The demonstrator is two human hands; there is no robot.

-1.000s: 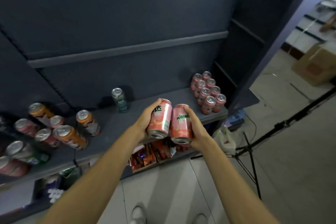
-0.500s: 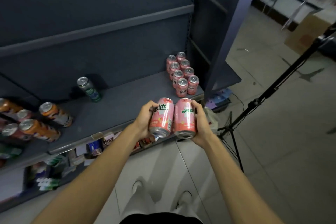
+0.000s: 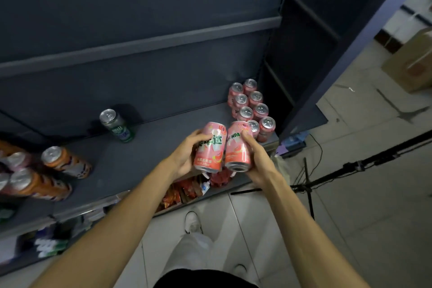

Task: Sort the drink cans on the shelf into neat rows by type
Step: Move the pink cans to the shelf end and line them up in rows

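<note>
My left hand (image 3: 187,156) grips one pink can (image 3: 210,147) and my right hand (image 3: 259,159) grips a second pink can (image 3: 237,147). Both cans are held side by side, tilted, above the front edge of the dark shelf (image 3: 145,149). Just beyond them, at the shelf's right end, several pink cans (image 3: 251,105) stand in two neat rows. One green can (image 3: 118,125) stands alone at the back middle. Orange cans (image 3: 66,161) and other mixed cans crowd the left end.
The shelf's dark side panel (image 3: 301,72) rises right of the pink rows. A lower shelf holds snack packets (image 3: 184,190). A black stand (image 3: 355,166) and cables sit on the tiled floor at right, with a cardboard box (image 3: 413,63) further off.
Both hands with their pink cans have moved forward and right, closer to the pink rows. The view has shifted right and the cans tilt more.
</note>
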